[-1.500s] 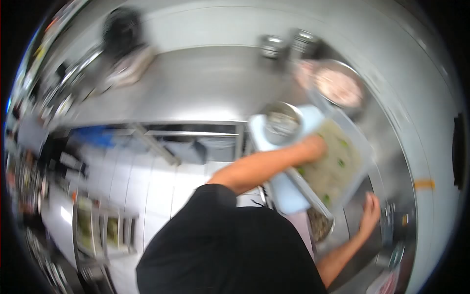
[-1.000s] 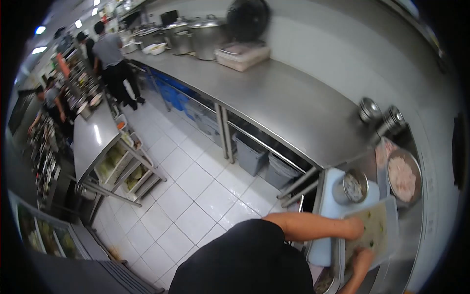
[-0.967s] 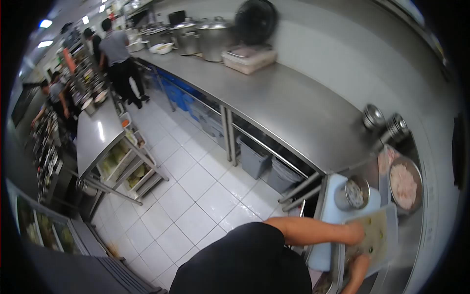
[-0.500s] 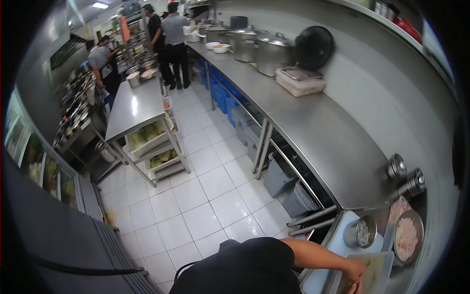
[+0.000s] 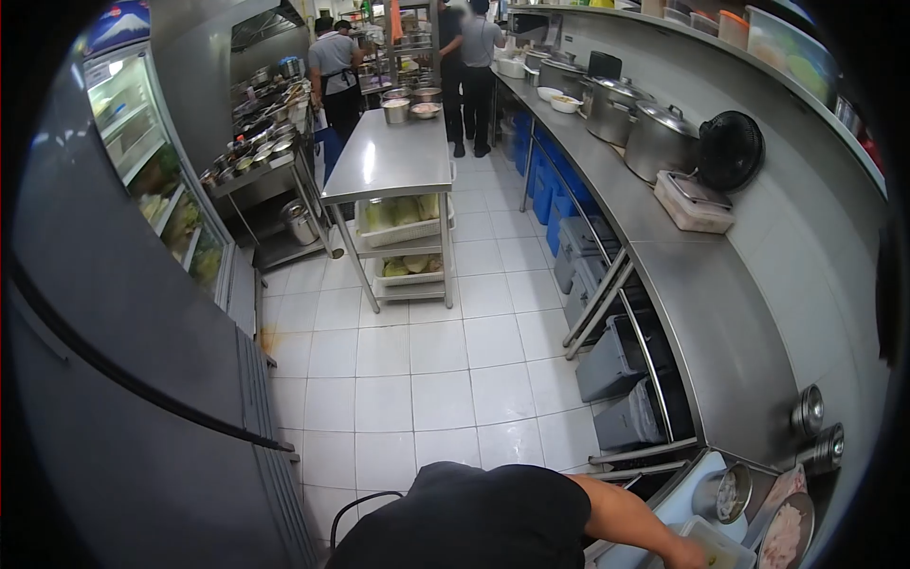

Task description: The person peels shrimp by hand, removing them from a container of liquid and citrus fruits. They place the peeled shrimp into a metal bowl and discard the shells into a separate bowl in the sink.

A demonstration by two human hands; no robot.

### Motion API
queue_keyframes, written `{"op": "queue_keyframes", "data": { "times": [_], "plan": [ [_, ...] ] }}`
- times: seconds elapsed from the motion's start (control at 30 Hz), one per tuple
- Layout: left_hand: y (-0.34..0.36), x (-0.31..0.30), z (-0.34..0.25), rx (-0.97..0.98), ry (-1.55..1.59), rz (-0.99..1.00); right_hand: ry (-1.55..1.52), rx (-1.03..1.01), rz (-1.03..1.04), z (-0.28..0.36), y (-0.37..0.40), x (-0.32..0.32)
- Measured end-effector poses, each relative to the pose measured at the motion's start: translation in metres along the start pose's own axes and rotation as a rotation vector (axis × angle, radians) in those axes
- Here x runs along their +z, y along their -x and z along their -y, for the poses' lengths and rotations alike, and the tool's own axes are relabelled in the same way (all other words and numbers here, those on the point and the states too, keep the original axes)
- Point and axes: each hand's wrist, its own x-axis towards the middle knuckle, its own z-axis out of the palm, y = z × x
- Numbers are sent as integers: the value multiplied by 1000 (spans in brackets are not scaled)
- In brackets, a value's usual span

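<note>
My left arm, in a black sleeve, reaches to the bottom right of the head view. My left hand (image 5: 686, 553) is cut off by the lower edge, so its fingers are hidden. It is at the near side of a translucent plastic container (image 5: 718, 546) with small green bits in it. The container overlaps a pale blue board (image 5: 675, 509). Just beyond it stands a steel pot (image 5: 713, 500) with whitish contents. A round bowl (image 5: 809, 520) of pale pink, raw-looking meat lies to the right. My right hand is outside the view.
A long steel counter (image 5: 720, 327) follows the right wall, carrying large lidded pots (image 5: 661, 142) and a black fan-like disc (image 5: 730, 150). Grey bins (image 5: 614, 358) stand below. A steel table (image 5: 391, 156) stands mid-aisle. Several people (image 5: 336, 71) work at the back. A tall fridge (image 5: 152, 161) is left.
The view has swung left and lifted, so the room has shifted rightward in it. My left hand and the container now sit lower, and the fingers have passed out of sight.
</note>
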Motion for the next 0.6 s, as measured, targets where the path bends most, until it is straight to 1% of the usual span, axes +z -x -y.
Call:
{"op": "queue_keyframes", "data": {
  "times": [0.23,0.6],
  "plan": [
    [11,-2,-5,-55,21,-21,-115,-19,78,40,-4,22],
    [13,-5,-8,-67,62,-30,-146,53,144,45,-2,23]
  ]
}}
